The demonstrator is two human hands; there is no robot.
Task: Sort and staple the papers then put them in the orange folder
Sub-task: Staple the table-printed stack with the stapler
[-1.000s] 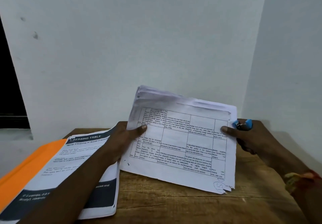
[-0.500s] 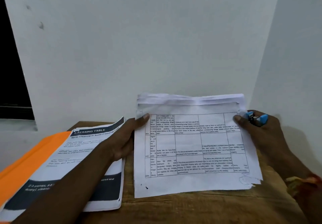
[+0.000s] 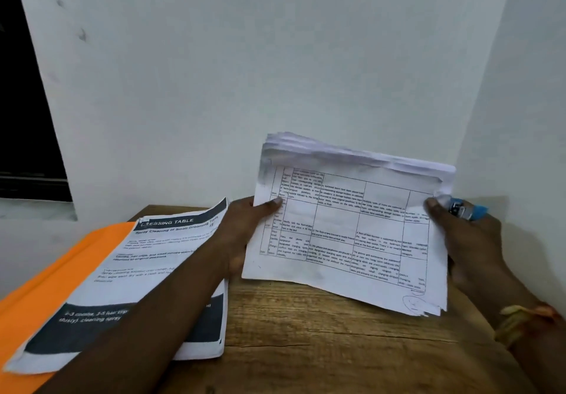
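Left hand (image 3: pixel 245 234) and right hand (image 3: pixel 468 240) each pinch a side edge of the paper stack (image 3: pixel 346 231); seems light, floppy, so two-edge grip fits.

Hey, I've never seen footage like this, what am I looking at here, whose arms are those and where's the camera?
There is no machine: a person wears a camera on the head, looking forward and down, so the arms are their own. The left hand and right hand grip a stack of papers by its sides, above a wooden table. The right hand also holds a small blue object, probably a stapler. On the left lies an orange folder with printed sheets on top.
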